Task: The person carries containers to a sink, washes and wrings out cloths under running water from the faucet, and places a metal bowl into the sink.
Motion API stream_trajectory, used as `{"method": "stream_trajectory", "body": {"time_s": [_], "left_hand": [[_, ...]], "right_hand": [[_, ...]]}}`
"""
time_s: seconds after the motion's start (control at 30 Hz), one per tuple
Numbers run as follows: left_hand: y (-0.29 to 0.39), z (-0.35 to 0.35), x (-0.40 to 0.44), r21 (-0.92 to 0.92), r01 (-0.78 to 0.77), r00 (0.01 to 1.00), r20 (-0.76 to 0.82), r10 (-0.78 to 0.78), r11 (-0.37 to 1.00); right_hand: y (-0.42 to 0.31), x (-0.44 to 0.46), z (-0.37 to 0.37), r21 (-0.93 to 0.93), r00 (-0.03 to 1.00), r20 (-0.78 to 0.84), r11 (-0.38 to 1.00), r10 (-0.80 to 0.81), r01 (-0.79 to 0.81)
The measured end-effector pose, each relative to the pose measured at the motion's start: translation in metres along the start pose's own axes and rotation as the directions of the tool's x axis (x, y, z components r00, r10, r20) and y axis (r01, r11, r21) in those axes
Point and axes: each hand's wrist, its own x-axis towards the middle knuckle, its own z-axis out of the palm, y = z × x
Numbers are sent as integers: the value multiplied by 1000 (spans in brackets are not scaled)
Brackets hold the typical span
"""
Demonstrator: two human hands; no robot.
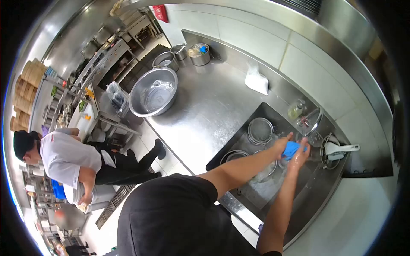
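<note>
Over the sink, both my hands are closed around a bunched blue cloth. My left hand grips it from the left. My right hand wraps it from the right and looks wet. Below them in the sink lie round metal bowls or strainers, one of them a round metal vessel near the back wall of the sink. Another round rim shows at the left, partly behind my left forearm. Cloudy, sudsy water lies under my arms.
A faucet and a soap bottle stand behind the sink, near a white-handled utensil. On the steel counter are a white bag, a large metal basin and smaller pots. A co-worker bends at the left.
</note>
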Motion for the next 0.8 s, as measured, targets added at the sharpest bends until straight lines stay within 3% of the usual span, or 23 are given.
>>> {"method": "stream_trajectory", "body": {"time_s": [0.03, 0.07, 0.13, 0.17, 0.23, 0.33, 0.37, 0.4, 0.43, 0.47, 0.57, 0.6, 0.67, 0.7, 0.73, 0.77, 0.8], "left_hand": [[-16, -3, 22, -128, -26, 995, 91, 38, 991], [-31, -7, 43, -254, -40, 980, 177, 87, 966], [-60, -18, 79, -175, -212, 958, 157, 240, 961], [-60, -19, 76, -132, -290, 940, 149, 308, 948], [-45, -14, 49, 153, -297, 952, 124, 280, 943], [-6, 13, -31, 401, -206, 978, 78, 191, 893], [4, 18, -45, 453, -165, 986, 60, 155, 876], [3, 15, -35, 451, -215, 973, 180, 148, 866], [2, 14, -25, 411, -256, 963, 189, 193, 875], [-1, 15, -12, 371, -293, 952, 199, 232, 881], [-7, 5, 37, 250, -358, 933, 135, 334, 899], [-12, 3, 53, 208, -371, 928, 101, 357, 905], [-17, 5, 71, 457, -360, 895, -78, 440, 813], [-21, 2, 77, 573, -326, 856, -159, 492, 752], [-45, -20, 120, 892, -435, 670, 230, 706, 122], [-54, -31, 129, 799, -541, 668, 221, 710, 261], [-58, -38, 135, 676, -625, 673, 213, 708, 390]], "right_hand": [[-6, -19, 10, -302, 978, 13, 931, -210, 204], [-8, -29, 16, -368, 923, 49, 853, -381, 371], [-7, -39, 28, -455, 726, 148, 605, -672, 653], [7, -34, 23, -449, 792, 132, 677, -596, 584], [29, -5, 10, -428, 896, 100, 794, -432, 431], [25, 22, -6, -219, 988, 14, 964, -154, 153], [43, 43, -15, -70, 999, 42, 998, 9, -6], [62, 61, -26, 72, 982, 90, 983, 165, -171], [72, 72, -34, 199, 940, 153, 922, 306, -332], [46, 59, -24, 218, 921, 56, 895, 386, -388], [16, 34, -2, 415, 929, 325, 857, 175, -306], [4, 17, 11, 306, 966, 251, 941, 65, -143], [-15, -14, 33, 31, 973, 143, 983, -183, 181], [-5, -11, 33, -12, 961, 118, 967, -250, 253], [11, -8, 35, -57, 945, 96, 946, -314, 320], [24, -8, 33, -107, 924, 74, 918, -375, 381], [25, -9, 37, 16, 941, 8, 941, -338, 338]]}}
